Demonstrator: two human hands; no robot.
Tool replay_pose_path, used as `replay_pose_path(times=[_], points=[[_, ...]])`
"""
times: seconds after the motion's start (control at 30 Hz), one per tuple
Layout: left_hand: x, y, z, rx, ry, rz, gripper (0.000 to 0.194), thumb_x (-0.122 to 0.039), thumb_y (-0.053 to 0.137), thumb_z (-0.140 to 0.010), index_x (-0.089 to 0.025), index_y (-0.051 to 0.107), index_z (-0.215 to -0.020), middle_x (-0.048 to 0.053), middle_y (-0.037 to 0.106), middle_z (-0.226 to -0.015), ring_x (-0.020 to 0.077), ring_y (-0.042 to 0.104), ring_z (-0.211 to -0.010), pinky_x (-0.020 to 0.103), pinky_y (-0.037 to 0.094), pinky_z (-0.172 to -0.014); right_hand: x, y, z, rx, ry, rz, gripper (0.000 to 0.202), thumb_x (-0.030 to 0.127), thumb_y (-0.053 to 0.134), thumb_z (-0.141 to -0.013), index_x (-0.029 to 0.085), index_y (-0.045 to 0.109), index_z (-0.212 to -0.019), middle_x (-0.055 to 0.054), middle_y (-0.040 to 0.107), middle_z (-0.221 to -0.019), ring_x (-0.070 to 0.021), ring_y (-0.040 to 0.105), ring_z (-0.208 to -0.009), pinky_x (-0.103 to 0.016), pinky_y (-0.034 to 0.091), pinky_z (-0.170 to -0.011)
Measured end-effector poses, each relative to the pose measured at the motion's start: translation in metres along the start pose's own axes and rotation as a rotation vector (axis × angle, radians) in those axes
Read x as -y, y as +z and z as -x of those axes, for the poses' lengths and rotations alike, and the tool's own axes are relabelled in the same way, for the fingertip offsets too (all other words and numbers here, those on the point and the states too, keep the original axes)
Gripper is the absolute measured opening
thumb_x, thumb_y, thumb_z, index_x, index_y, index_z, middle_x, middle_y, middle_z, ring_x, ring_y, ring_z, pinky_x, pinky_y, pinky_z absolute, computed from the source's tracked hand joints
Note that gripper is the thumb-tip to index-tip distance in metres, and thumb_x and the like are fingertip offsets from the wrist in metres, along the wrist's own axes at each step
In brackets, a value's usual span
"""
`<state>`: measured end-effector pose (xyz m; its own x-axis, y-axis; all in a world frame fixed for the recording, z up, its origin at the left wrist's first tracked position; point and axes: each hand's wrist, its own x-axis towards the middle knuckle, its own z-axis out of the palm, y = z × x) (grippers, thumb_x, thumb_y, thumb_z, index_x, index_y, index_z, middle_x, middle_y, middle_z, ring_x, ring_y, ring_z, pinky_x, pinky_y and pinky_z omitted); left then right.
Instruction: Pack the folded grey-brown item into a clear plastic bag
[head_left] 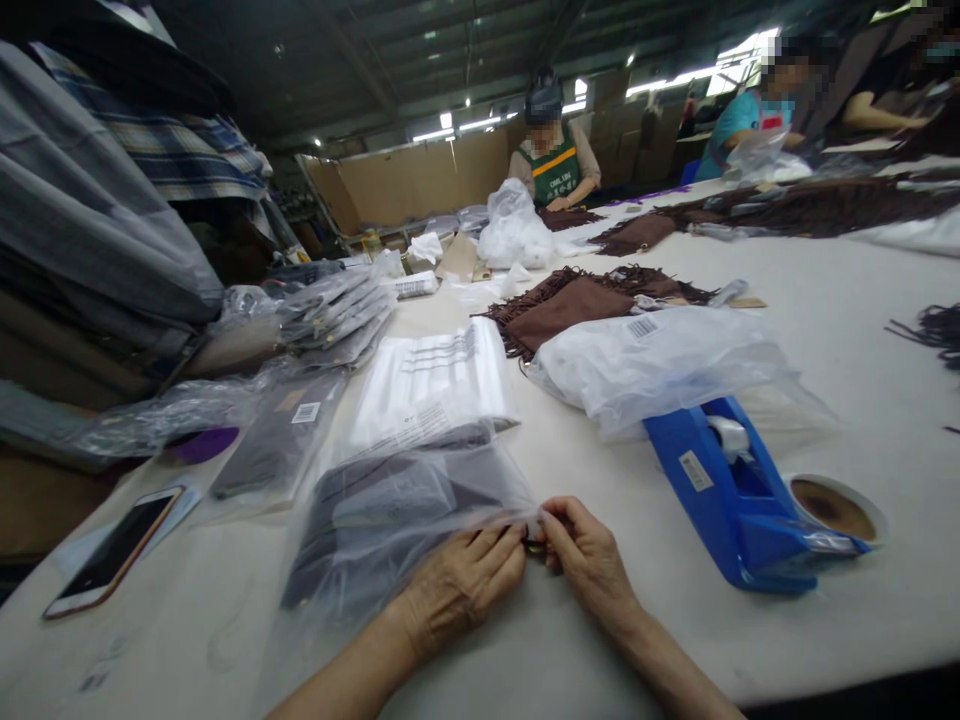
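Down at the near table edge, the left hand [457, 585] and right hand [589, 560] both pinch the corner of a clear plastic bag [405, 520] with a dark garment inside — fingertips closed tight, meeting over something tiny I can't make out.

Two hands, the left hand [461, 580] and the right hand [589, 560], met at one bagged dark garment [390, 520] at the bottom centre of the frame. One blue tape dispenser [739, 505] stood at the lower right, with one tape roll [836, 508] just beside it. One phone [112, 565] lay at the lower left. One stack of flat clear bags [435, 385] sat mid-frame. Three other people were visible along the top: one [555, 165] at centre, two [757, 115] at the upper right.
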<state>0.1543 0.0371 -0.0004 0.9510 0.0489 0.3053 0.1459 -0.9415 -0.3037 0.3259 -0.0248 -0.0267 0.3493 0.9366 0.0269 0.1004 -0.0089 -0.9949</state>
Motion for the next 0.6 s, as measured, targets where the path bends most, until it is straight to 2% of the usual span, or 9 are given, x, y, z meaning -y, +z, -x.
replay_pose_path(times=[0.1, 0.2, 0.33, 0.43, 0.6], points=[[-0.004, 0.005, -0.008, -0.028, -0.103, 0.012, 0.037, -0.017, 0.024, -0.095, -0.01, 0.054, -0.116, 0.01, 0.063, -0.114, 0.0188, 0.058, -0.105, 0.032, 0.048, -0.086, 0.001, 0.001, 0.0, 0.024, 0.046, -0.051, 0.029, 0.048, 0.049, -0.082, 0.02, 0.054, -0.077, 0.003, 0.056, -0.059, -0.0099, 0.052, -0.044, -0.022, 0.046, -0.043], [-0.009, 0.011, -0.016, -0.042, -0.187, 0.032, 0.033, -0.019, 0.028, -0.095, -0.012, 0.053, -0.115, 0.009, 0.065, -0.107, 0.0174, 0.061, -0.095, 0.031, 0.049, -0.081, 0.001, 0.001, 0.001, 0.036, 0.073, -0.065, 0.03, 0.049, 0.05, -0.081, 0.02, 0.053, -0.077, 0.003, 0.056, -0.057, -0.0102, 0.052, -0.044, -0.022, 0.046, -0.042], [-0.013, 0.018, -0.023, -0.069, -0.324, 0.066, 0.024, -0.019, 0.035, -0.094, -0.018, 0.057, -0.104, 0.005, 0.067, -0.094, 0.0198, 0.061, -0.088, 0.04, 0.045, -0.087, 0.0, -0.001, 0.002, 0.02, 0.057, -0.019, 0.026, 0.045, 0.048, -0.082, 0.02, 0.054, -0.078, 0.001, 0.06, -0.062, -0.0106, 0.054, -0.046, -0.022, 0.047, -0.043], [-0.016, 0.021, -0.021, -0.079, -0.343, 0.064, 0.02, -0.017, 0.038, -0.092, -0.018, 0.057, -0.1, 0.005, 0.067, -0.094, 0.0225, 0.06, -0.095, 0.046, 0.041, -0.093, -0.001, -0.004, 0.003, -0.04, -0.001, 0.075, 0.021, 0.039, 0.047, -0.083, 0.02, 0.056, -0.079, 0.001, 0.059, -0.066, -0.0111, 0.055, -0.05, -0.023, 0.048, -0.048], [-0.019, 0.024, -0.012, -0.076, -0.333, 0.053, 0.025, -0.009, 0.031, -0.091, -0.014, 0.056, -0.094, 0.008, 0.067, -0.094, 0.0197, 0.061, -0.092, 0.041, 0.043, -0.093, -0.007, -0.002, 0.003, -0.162, -0.141, 0.24, 0.018, 0.032, 0.044, -0.085, 0.02, 0.057, -0.079, -0.003, 0.06, -0.072, -0.0153, 0.058, -0.063, -0.027, 0.049, -0.058]])
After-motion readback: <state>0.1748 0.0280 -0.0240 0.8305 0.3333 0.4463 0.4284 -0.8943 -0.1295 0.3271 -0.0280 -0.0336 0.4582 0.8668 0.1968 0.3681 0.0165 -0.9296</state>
